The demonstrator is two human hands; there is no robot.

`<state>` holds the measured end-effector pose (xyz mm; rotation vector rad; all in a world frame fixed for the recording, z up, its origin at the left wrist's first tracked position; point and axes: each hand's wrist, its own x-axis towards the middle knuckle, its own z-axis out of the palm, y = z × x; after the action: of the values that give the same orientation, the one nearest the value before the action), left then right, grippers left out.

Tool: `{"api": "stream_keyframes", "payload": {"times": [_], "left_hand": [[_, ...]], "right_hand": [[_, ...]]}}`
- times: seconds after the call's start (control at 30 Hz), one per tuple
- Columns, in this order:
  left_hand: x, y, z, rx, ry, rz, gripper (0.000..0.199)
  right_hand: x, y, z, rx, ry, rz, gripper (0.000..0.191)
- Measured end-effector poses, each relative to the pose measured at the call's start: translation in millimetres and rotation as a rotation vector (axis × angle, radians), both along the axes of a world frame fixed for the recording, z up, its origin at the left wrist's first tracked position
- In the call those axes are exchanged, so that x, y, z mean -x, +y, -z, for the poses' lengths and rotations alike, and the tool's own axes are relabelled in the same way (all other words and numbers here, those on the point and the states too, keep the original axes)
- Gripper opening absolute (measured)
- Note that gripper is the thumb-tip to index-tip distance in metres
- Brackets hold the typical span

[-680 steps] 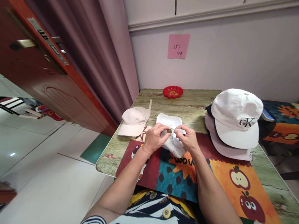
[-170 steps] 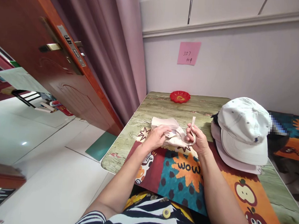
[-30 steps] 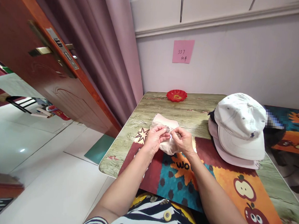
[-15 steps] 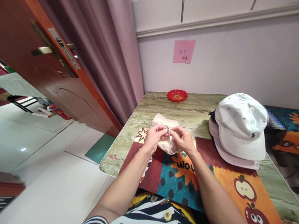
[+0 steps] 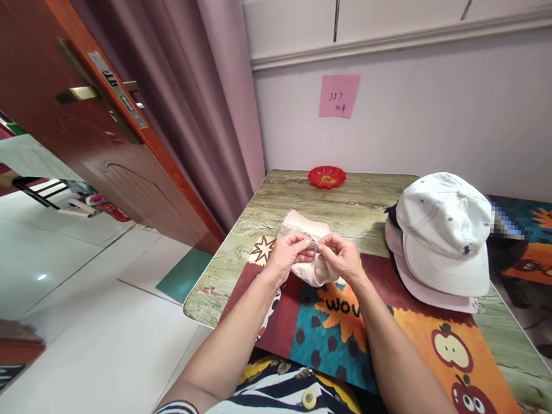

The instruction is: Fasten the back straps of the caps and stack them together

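Observation:
A pale pink cap [image 5: 307,221] lies on the table in front of me, its brim pointing away and its back opening toward me. My left hand [image 5: 290,253] pinches a small metal buckle [image 5: 313,245] on the cap's strap. From the other side, my right hand [image 5: 341,257] is closed with its fingertips on the strap by the buckle. Both sets of fingertips almost meet above the cap's crown. The fingers hide most of the strap and part of the crown.
Stacked caps [image 5: 448,213], a white one on top, stand to the right. A red scalloped dish [image 5: 326,177] sits at the back. Beneath my arms spreads a colourful placemat [image 5: 332,356]. A wooden door [image 5: 133,153] stands left of the table, and a wall [image 5: 405,115] rises behind.
The fingertips have shifted slightly at the strap, and the metal buckle shows more clearly between them. The cap, the stack and the dish stay in place.

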<state>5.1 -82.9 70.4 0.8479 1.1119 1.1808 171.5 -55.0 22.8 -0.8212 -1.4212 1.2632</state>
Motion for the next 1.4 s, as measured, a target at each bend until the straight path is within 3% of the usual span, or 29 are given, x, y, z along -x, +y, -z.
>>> {"api": "stream_keyframes", "payload": {"times": [0.2,0.63,0.97,1.17,1.4], "left_hand": [[8,4,-6.1,0.002,0.009,-0.080,0.030],[18,3,-14.0,-0.011,0.026,0.159,0.037],[21,4,-10.1,0.011,0.062,0.267,0.038],[19,4,-7.7,-0.010,0.083,0.186,0.036],[18,4,-8.6,-0.020,0.151,0.201,0.036]], "right_hand": [[-11,-3,-12.7,0.108,-0.091,-0.153,0.038],[-15,-7,-23.4,0.073,-0.066,-0.274,0.036],[-9,-7,-17.2,-0.034,-0.074,-0.220,0.036],[-5,-3,-10.6,0.056,-0.098,-0.162,0.045],[-1,0,-3.9,0.110,-0.083,-0.117,0.046]]}}
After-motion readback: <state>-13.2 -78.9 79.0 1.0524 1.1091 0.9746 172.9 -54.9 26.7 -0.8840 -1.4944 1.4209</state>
